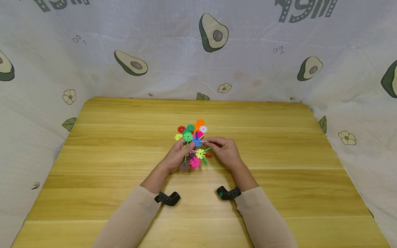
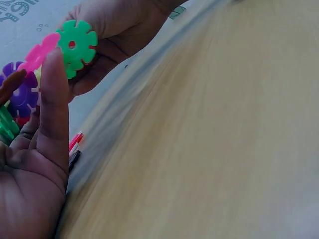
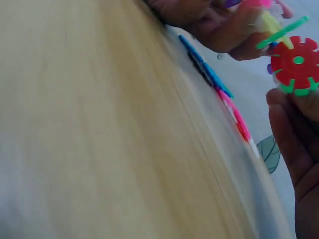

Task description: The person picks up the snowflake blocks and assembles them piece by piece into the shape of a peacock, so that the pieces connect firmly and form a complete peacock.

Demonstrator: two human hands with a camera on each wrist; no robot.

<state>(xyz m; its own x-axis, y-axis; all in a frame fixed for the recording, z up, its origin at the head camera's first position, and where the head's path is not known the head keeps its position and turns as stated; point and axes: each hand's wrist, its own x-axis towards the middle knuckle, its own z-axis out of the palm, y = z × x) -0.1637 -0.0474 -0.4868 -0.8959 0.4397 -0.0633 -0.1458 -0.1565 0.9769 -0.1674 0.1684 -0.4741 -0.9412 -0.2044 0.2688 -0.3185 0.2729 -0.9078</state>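
Slotted plastic snowflake discs in many colours are joined into a cluster [image 1: 195,162] above the table. My left hand [image 1: 176,157] grips it from the left, thumb pressed across its near side. On the other side, my right hand [image 1: 226,151] pinches a pale disc, seen edge-on, at the cluster's edge. In the left wrist view, pink and purple discs [image 2: 22,94] sit beside the left thumb, and a green disc [image 2: 77,42] lies against the right hand's fingers. A red disc [image 3: 297,59] is at the right fingertips in the right wrist view, with green behind it.
The wooden table [image 1: 279,193] spreads around both hands. Patterned cloth [image 1: 173,62] hangs behind and at both sides. Thin blue and pink shapes [image 3: 212,74] lie near the table's edge in the right wrist view; their kind cannot be told. Each wrist wears a black band [image 1: 167,198].
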